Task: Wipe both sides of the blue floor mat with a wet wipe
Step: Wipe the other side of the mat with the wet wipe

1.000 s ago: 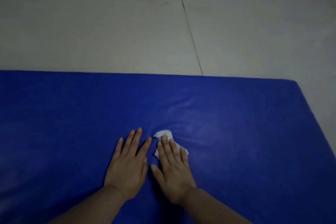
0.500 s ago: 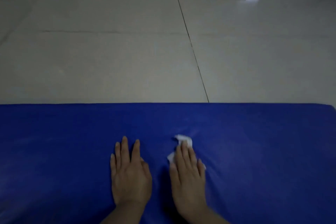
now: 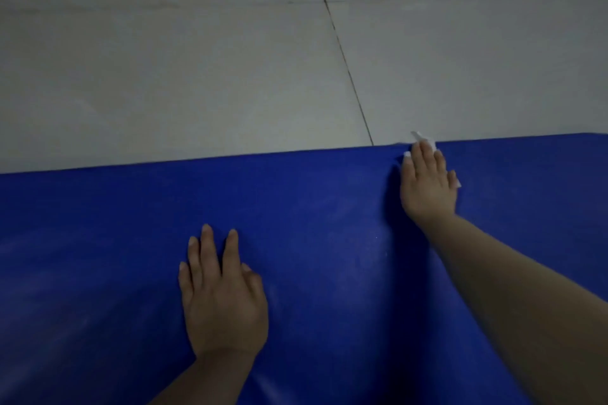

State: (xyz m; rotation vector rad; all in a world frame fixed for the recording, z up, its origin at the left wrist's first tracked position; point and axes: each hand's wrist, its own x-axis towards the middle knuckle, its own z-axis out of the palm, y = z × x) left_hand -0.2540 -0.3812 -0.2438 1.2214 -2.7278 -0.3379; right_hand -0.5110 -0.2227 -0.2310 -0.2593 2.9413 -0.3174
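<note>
place: indoor room, kind unclear | evidence: glossy pale floor tiles [image 3: 197, 76], dark grout lines

Deep, even blue without pattern across the mat [image 3: 329, 223], faintly glossy with pale streaks; white on the wipe [image 3: 424, 141] at the mat's far edge; pale grey on the floor tiles [image 3: 164, 76] beyond the mat, crossed by thin dark grout lines [image 3: 345, 56].

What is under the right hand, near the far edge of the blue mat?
A white wet wipe lies under the right hand, pressed flat on the blue mat. Only small pieces show past the fingers; the hand covers the rest.
</note>
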